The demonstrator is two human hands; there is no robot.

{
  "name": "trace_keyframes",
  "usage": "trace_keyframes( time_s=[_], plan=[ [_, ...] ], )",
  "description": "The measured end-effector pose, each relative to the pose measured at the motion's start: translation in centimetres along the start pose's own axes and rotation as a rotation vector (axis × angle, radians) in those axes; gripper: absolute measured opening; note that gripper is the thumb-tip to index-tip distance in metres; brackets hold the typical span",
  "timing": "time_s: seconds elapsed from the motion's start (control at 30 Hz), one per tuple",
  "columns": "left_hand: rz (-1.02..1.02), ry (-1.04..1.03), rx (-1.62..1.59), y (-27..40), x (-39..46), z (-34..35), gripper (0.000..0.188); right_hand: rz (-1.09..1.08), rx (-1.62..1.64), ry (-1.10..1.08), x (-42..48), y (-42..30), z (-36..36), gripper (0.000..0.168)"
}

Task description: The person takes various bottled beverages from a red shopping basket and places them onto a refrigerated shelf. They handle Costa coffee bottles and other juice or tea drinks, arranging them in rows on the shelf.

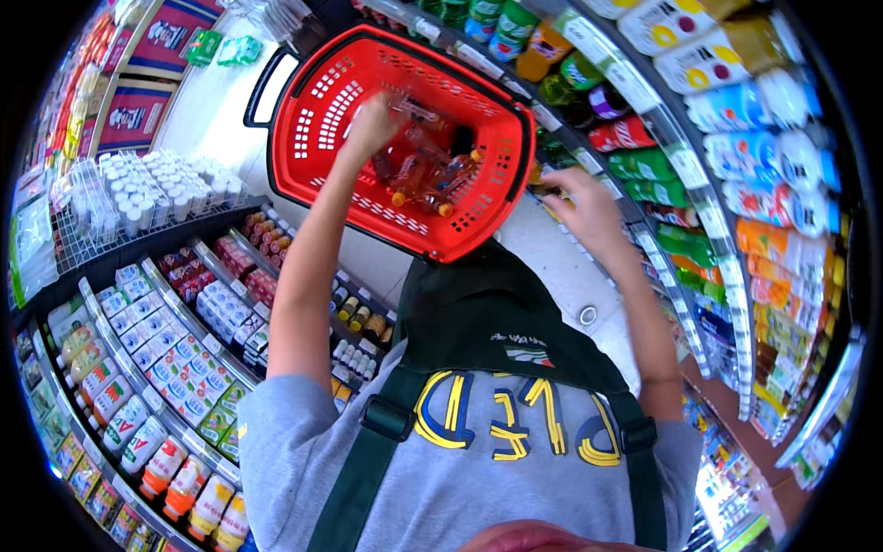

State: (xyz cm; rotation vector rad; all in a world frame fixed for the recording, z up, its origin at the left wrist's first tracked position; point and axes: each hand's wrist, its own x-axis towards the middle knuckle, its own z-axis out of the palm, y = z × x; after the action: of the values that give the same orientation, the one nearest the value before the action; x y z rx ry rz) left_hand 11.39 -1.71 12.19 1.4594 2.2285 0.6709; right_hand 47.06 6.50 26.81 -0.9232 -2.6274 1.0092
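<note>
A red plastic shopping basket with a black rim and handle is in front of my body. Several small bottles of reddish-brown drink, some with orange caps, lie loose in it. Over its left part is my left hand, blurred, its fingers close to a dark-labelled bottle; whether they grip it cannot be told. Just outside the basket's right side, near the lower drink shelves, my right hand has its fingers apart and holds nothing.
Shelves of drink bottles curve along the right. Boxed and bottled drinks fill the lower-left shelves, beneath a wire rack of white-capped containers. Green packs lie on the floor at top left. A dark green apron covers my front.
</note>
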Motion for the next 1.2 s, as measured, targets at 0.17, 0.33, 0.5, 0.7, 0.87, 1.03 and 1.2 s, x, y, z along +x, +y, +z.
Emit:
trace_keyframes(
  time_s=[0.17, 0.33, 0.5, 0.7, 0.87, 1.03, 1.2],
  plan=[
    [-0.392, -0.566, 0.107, -15.8, -4.7, 14.4, 0.055, 0.043, -0.028, -0.395, 3.0, 2.5, 14.0, 0.031],
    [-0.755, -0.507, -0.203, -23.3, -4.6, 22.2, 0.067, 0.089, -0.013, -0.508, 4.9, 0.6, 17.8, 0.033],
    [-0.949, 0.040, 0.056, -21.6, -2.1, 23.2, 0.062, 0.217, 0.113, -0.511, 4.1, 1.9, 18.0, 0.033],
    [-0.970, -0.025, -0.347, -26.0, -3.3, 24.8, 0.040, 0.418, 0.457, -0.343, 4.2, 2.9, 16.9, 0.028],
    [-0.883, -0.772, -0.764, -19.4, 1.1, 13.8, 0.050, 0.475, 0.740, -0.232, 6.9, 1.2, 15.5, 0.024],
    [-0.390, -0.878, -1.143, -9.9, -0.4, 7.9, 0.068, 0.417, 0.833, -0.111, 7.7, 0.1, 13.1, 0.036],
    [-0.250, -0.884, -1.435, 5.0, -5.5, 2.3, 0.086, 0.368, 0.999, 0.152, 6.6, -0.7, 8.7, 0.054]
  ],
)
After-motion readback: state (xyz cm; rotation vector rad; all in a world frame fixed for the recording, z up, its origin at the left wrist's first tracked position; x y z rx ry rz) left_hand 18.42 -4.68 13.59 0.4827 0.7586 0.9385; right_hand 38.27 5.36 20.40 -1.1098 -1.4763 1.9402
